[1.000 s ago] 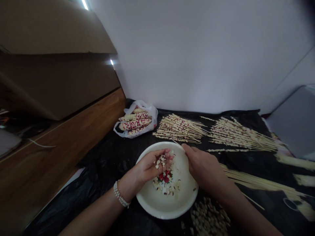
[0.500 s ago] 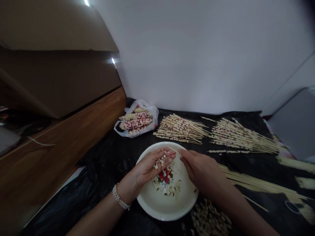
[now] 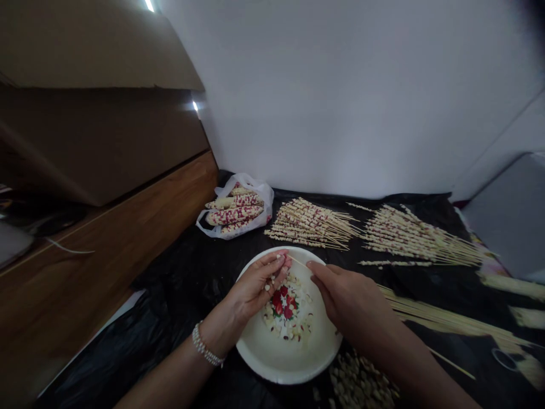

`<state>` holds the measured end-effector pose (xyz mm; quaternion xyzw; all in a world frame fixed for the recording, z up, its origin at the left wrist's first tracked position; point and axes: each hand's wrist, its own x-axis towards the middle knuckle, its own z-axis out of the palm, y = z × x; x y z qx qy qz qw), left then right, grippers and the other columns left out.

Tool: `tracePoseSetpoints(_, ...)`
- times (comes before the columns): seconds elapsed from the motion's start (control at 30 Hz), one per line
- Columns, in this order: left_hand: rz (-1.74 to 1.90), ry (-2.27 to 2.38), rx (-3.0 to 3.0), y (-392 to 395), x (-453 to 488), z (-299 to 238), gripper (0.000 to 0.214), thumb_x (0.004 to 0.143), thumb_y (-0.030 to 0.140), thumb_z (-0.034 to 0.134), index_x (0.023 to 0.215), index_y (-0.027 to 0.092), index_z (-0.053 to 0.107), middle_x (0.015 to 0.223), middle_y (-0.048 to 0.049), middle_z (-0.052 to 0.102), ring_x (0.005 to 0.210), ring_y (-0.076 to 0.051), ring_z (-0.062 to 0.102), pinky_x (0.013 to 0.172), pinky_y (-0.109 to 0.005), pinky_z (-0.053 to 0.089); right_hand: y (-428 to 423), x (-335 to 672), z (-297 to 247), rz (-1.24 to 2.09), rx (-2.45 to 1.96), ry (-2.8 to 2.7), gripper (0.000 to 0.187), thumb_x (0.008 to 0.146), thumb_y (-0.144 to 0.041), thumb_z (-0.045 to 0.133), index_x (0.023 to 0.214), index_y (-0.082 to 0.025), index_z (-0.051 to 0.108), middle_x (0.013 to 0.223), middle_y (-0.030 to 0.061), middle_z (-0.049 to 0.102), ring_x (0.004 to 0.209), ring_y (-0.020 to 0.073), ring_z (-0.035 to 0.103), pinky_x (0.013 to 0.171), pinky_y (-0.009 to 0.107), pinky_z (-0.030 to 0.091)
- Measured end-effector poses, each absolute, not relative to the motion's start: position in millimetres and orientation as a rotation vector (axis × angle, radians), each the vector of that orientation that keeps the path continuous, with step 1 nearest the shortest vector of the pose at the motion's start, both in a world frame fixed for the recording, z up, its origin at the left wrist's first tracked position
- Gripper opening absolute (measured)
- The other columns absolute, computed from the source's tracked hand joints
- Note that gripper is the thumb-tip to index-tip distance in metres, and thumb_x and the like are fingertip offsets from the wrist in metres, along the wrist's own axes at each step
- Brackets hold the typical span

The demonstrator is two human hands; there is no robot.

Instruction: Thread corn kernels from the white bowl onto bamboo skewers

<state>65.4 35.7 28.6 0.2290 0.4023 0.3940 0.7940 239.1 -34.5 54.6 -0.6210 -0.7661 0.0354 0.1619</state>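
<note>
My left hand (image 3: pixel 255 284) hovers over a white bowl (image 3: pixel 272 358), cupped around several pale corn kernels, with its fingertips pinched at the tip of a thin wooden skewer (image 3: pixel 298 262). My right hand (image 3: pixel 344 295) grips that skewer by its other end above the bowl's right rim. Loose kernels (image 3: pixel 289 315), white and red, lie in the bottom of the bowl. A beaded bracelet (image 3: pixel 204 349) circles my left wrist.
Two heaps of kernel-threaded skewers (image 3: pixel 313 224) (image 3: pixel 409 233) lie behind the bowl on black plastic sheeting (image 3: pixel 179 284). A white bag of speckled corn cobs (image 3: pixel 236 211) sits at back left. Bare skewers (image 3: pixel 447 318) lie to the right, loose kernels (image 3: pixel 361 383) near the front. A wooden ledge (image 3: pixel 106 250) runs along the left.
My left hand has closed from an open palm of kernels into a pinch at the skewer tip. My right hand has shifted slightly left, bringing the skewer to the left fingertips.
</note>
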Motion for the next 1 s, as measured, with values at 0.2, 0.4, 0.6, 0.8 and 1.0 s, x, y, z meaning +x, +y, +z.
tracePoseSetpoints(0.2, 0.874, 0.888, 0.510, 35.4, 67.5, 29.1, 0.012, 0.073, 0.009, 0.072, 0.082, 0.017, 0.071, 0.087, -0.0013, 0.071, 0.085, -0.011, 0.064, 0.088, -0.020, 0.047, -35.7, 235.7, 54.4, 0.099, -1.713, -2.229, 0.033, 0.081, -0.009, 0.036, 0.098, -0.020, 0.061, 0.075, 0.0036, 0.064, 0.059, 0.0128, 0.057, 0.051, 0.026, 0.027)
tracePoseSetpoints(0.4, 0.873, 0.888, 0.508, 33.2, 69.1, 31.0, 0.013, 0.073, 0.010, 0.072, 0.084, 0.016, 0.070, 0.087, -0.0032, 0.072, 0.085, -0.011, 0.065, 0.087, -0.021, 0.049, -33.8, 235.5, 50.4, 0.119, -1.777, -2.218, 0.033, 0.080, -0.009, 0.036, 0.098, -0.020, 0.062, 0.076, 0.0040, 0.064, 0.057, 0.0141, 0.057, 0.048, 0.027, 0.023)
tracePoseSetpoints(0.6, 0.870, 0.891, 0.348, 34.6, 70.2, 31.7, 0.008, 0.078, 0.012, 0.067, 0.085, 0.014, 0.069, 0.086, -0.0057, 0.072, 0.082, -0.012, 0.067, 0.078, -0.018, 0.052, -33.6, 235.2, 48.2, 0.138, -1.854, -2.202, 0.032, 0.081, -0.011, 0.038, 0.101, -0.022, 0.061, 0.080, 0.0036, 0.065, 0.058, 0.0162, 0.058, 0.047, 0.029, 0.017)
tracePoseSetpoints(0.8, 0.858, 0.944, 0.258, 34.2, 70.5, 37.1, 0.021, 0.075, 0.002, 0.066, 0.092, 0.013, 0.069, 0.089, -0.0069, 0.073, 0.086, -0.013, 0.068, 0.073, -0.017, 0.053, -34.8, 234.1, 47.5, 0.125, -1.829, -2.208, 0.034, 0.081, -0.010, 0.039, 0.104, -0.022, 0.061, 0.081, 0.0034, 0.065, 0.059, 0.0158, 0.058, 0.047, 0.029, 0.017)
tracePoseSetpoints(1.0, 0.832, 0.932, 0.172, 36.7, 68.1, 35.9, 0.032, 0.074, -0.002, 0.064, 0.102, 0.012, 0.067, 0.093, -0.0080, 0.073, 0.088, -0.013, 0.068, 0.072, -0.016, 0.053, -35.8, 230.3, 52.6, 0.123, -1.887, -2.234, 0.030, 0.079, -0.009, 0.042, 0.100, -0.020, 0.061, 0.080, 0.0037, 0.065, 0.057, 0.0175, 0.060, 0.046, 0.030, 0.017)
